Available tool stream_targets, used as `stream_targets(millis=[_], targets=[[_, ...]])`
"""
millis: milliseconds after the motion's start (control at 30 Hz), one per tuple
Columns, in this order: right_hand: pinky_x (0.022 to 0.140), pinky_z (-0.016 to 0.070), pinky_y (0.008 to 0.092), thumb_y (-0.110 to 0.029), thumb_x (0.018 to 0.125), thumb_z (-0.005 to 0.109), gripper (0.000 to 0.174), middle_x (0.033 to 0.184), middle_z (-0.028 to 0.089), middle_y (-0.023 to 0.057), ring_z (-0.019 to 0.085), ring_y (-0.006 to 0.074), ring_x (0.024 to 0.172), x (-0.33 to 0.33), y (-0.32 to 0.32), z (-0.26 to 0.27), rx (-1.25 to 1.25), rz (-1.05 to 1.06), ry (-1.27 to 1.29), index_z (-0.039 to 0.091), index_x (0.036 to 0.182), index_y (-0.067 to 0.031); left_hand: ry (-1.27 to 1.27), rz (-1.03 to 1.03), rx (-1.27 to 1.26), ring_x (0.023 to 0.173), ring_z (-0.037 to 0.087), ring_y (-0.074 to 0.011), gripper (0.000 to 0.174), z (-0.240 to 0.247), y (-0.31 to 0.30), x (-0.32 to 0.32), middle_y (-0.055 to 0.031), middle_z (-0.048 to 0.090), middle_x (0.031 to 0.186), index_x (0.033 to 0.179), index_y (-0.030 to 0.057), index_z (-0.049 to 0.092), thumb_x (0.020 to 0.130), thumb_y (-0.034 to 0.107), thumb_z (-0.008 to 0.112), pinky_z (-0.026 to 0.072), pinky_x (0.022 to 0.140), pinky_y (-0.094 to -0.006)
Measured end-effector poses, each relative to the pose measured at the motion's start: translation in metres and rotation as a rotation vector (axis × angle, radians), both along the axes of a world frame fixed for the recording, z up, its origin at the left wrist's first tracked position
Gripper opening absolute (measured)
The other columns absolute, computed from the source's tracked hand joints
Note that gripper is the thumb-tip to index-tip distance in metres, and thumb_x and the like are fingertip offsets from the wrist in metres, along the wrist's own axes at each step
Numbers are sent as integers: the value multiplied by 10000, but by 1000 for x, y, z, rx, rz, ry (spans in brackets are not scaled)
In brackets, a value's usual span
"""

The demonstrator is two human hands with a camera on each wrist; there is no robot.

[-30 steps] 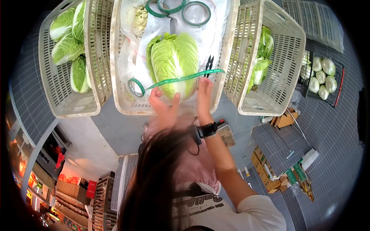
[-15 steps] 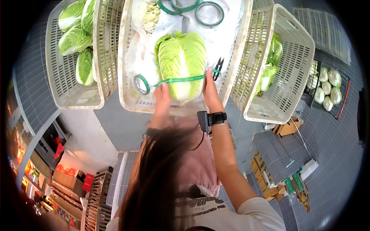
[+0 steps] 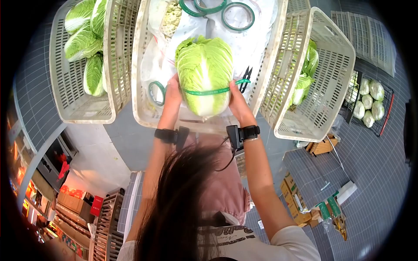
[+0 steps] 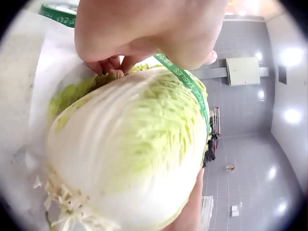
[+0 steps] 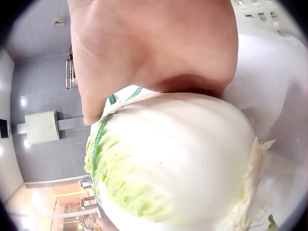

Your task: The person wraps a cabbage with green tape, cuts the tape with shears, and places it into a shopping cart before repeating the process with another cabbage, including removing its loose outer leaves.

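A napa cabbage [image 3: 204, 61] lies with its white base toward the person, a green printed tape [image 3: 207, 92] across its lower part. My left hand [image 3: 172, 98] holds its left side; the left wrist view shows fingers [image 4: 108, 65] curled down along the leaves, and the tape passing under the hand. On the opposite side my right hand [image 3: 238, 102] grips the cabbage, thumb [image 5: 94, 108] near the tape and the other fingers hidden behind the palm. A loose tape end sticks out past the right hand, over black scissors-like snips [image 3: 246, 78]. Left of the left hand stands a tape roll [image 3: 156, 93].
The cabbage rests in a plastic-lined white crate [image 3: 137, 87]. Several more tape rolls [image 3: 238, 16] and a cauliflower [image 3: 171, 19] are at its far end. Crates with napa cabbages flank it, left [image 3: 82, 117] and right [image 3: 313, 132]. A wire basket [image 3: 387, 108] with wrapped cabbages stands farther right.
The tape, stretched in the air from the roll across the cabbage earlier, now lies against it. Both hands have moved onto the cabbage's sides, the left one rising along it.
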State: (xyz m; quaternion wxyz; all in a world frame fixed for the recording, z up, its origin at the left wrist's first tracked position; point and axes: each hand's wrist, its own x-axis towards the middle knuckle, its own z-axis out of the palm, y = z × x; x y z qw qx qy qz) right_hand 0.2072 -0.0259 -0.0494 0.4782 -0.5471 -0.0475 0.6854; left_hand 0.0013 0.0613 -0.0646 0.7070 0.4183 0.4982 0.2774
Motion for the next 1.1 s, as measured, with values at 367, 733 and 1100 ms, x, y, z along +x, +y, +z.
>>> stream_targets(millis=[367,733,1100], targets=[[1036,381,381,-517,968,388,640,1405,441,108,450,232,1255,-15,-12,7,-67,-248,234,371,1403,-47,-261,30,278,1169,509,-242,694,-17,-50,8,-133,497,1300,1354,1,371,902,502,532,424,979,-390],[998,432,387,-481,982,371,598,1352,487,132,500,228,1209,-22,-16,37,-34,-374,382,391,1382,-37,-248,-197,184,1257,434,-259,1082,48,-33,-7,-151,417,1365,1441,13,156,633,200,852,377,1041,-371],[1041,389,384,-417,957,485,608,1388,451,136,459,253,1251,-25,15,43,-78,-167,272,342,1408,-34,70,-46,125,1274,376,-291,1209,31,-33,-9,-178,377,1357,1449,-29,41,603,222,867,343,1052,-394]])
